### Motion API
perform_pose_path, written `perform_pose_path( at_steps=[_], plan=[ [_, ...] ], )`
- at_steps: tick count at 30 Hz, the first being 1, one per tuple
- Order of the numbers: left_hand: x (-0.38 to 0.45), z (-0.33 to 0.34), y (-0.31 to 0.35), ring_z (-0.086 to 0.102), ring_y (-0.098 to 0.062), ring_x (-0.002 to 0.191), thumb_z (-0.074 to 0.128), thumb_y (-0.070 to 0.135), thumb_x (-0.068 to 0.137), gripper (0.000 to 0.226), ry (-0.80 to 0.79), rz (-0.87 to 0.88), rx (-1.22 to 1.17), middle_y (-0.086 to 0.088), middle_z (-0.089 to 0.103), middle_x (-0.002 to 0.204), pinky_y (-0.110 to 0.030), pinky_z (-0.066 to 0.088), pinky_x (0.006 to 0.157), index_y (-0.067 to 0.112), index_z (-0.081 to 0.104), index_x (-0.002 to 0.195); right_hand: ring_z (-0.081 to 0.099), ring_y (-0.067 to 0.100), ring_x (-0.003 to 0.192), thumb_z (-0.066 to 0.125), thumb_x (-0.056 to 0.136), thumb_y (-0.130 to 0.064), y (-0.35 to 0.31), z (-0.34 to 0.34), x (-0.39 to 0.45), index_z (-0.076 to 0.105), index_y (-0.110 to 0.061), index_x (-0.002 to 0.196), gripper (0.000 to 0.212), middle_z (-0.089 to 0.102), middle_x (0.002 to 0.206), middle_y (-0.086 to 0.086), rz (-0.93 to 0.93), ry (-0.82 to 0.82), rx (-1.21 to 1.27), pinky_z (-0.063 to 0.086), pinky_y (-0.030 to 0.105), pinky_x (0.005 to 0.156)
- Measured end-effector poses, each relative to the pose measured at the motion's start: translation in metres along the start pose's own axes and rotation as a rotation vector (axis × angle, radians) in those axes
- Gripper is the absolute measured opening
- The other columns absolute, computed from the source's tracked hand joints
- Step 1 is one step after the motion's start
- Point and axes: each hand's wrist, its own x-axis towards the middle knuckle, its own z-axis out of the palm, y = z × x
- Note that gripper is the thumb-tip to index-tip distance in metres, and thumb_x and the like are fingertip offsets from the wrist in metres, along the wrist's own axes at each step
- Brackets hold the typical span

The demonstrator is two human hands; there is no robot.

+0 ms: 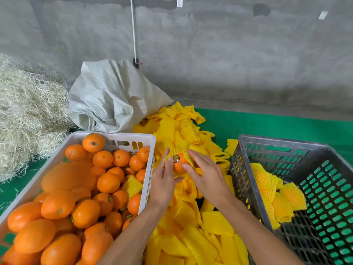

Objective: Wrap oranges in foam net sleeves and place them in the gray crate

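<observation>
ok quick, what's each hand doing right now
Left hand: holding the orange and its half-on sleeve.
Right hand: pinching the same sleeve, thumb on the orange.

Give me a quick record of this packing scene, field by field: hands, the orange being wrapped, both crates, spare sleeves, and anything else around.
left hand: holds orange and sleeve
right hand: fingers on orange and sleeve
orange: partly inside yellow sleeve, sticker showing
white crate: left, full of bare oranges
gray crate: right, a few wrapped oranges inside
sleeve pile: between the crates
sack: behind white crate
straw: far left
</observation>
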Motion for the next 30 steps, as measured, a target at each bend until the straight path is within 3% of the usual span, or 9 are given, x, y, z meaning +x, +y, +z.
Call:
perform_pose_path(
  at_steps=[4,7,12,16,20,22,24,25,30],
  plan=[
    [0.001,-0.003,-0.010,0.076,-0.020,0.097,0.046,0.032,0.109,0.039,0.062,0.035,0.122,0.005,0.078,0.100,-0.041,0.065,0.069,0.006,0.063,0.133,0.038,0.007,0.139,0.068,0.090,-0.057,-0.007,0.007,-0.002,0.047,-0.029,0.152,0.071,0.048,0.149,-0.012,0.086,-0.001,0.023,0.037,0.034,0.117],
    [0.002,-0.005,-0.011,0.076,-0.020,0.083,0.044,0.033,0.109,0.033,0.072,0.099,0.198,0.001,0.073,0.084,-0.045,0.065,0.064,0.008,0.066,0.105,0.035,0.008,0.138,0.068,0.088,-0.063,-0.010,0.012,0.000,0.043,-0.038,0.152,0.074,0.044,0.149,-0.015,0.089,0.025,-0.038,0.035,0.030,0.115],
    [-0.003,-0.006,-0.009,0.076,-0.011,0.079,0.043,0.039,0.108,0.030,0.086,0.231,0.476,0.001,0.076,0.101,-0.035,0.063,0.057,0.023,0.067,0.118,0.054,0.005,0.127,0.069,0.088,-0.062,-0.012,0.009,-0.001,0.039,-0.048,0.146,0.067,0.052,0.142,-0.018,0.202,-0.078,0.227,0.052,0.025,0.100],
    [-0.008,-0.005,-0.005,0.068,-0.006,0.064,0.037,0.042,0.110,0.037,0.135,0.422,0.800,0.009,0.072,0.082,-0.040,0.060,0.058,0.028,0.062,0.134,0.049,0.006,0.132,0.070,0.089,-0.058,-0.011,0.005,0.002,0.041,-0.040,0.147,0.067,0.051,0.146,-0.013,0.164,0.059,0.086,0.045,0.023,0.104],
    [-0.012,-0.002,-0.002,0.063,-0.004,0.062,0.034,0.048,0.108,0.048,0.139,0.497,0.856,0.009,0.069,0.080,-0.020,0.049,0.053,0.024,0.059,0.142,0.049,0.012,0.130,0.069,0.092,-0.052,-0.014,0.009,0.000,0.038,-0.035,0.147,0.066,0.048,0.145,-0.007,0.169,0.118,0.057,0.046,0.025,0.097],
    [-0.011,-0.001,-0.004,0.071,-0.005,0.081,0.036,0.046,0.109,0.049,0.114,0.502,0.817,0.004,0.075,0.103,-0.025,0.059,0.067,0.021,0.057,0.145,0.055,0.019,0.123,0.073,0.090,-0.049,-0.015,0.008,-0.001,0.036,-0.029,0.141,0.066,0.051,0.140,-0.003,0.196,0.163,0.039,0.054,0.036,0.092],
    [-0.009,0.001,-0.006,0.069,-0.013,0.114,0.042,0.040,0.110,0.045,0.067,0.468,0.734,0.004,0.067,0.136,-0.038,0.062,0.089,0.021,0.055,0.148,0.060,0.024,0.115,0.074,0.090,-0.047,-0.014,0.005,-0.001,0.037,-0.025,0.133,0.061,0.053,0.135,0.000,0.178,0.186,-0.032,0.056,0.040,0.082],
    [-0.008,0.001,-0.007,0.067,-0.013,0.120,0.044,0.039,0.110,0.044,0.039,0.453,0.695,0.006,0.063,0.141,-0.040,0.061,0.091,0.021,0.055,0.148,0.061,0.026,0.113,0.073,0.091,-0.046,-0.014,0.004,-0.001,0.038,-0.023,0.131,0.059,0.052,0.134,0.000,0.152,0.185,-0.068,0.056,0.041,0.078],
    [-0.010,0.005,-0.002,0.063,-0.007,0.122,0.050,0.051,0.105,0.041,-0.034,0.350,0.377,0.018,0.064,0.134,-0.032,0.063,0.085,0.027,0.063,0.135,0.063,0.028,0.115,0.062,0.099,-0.043,-0.012,-0.002,0.001,0.047,-0.022,0.140,0.049,0.037,0.156,-0.003,-0.008,0.116,-0.260,0.060,0.044,0.069]
  ],
)
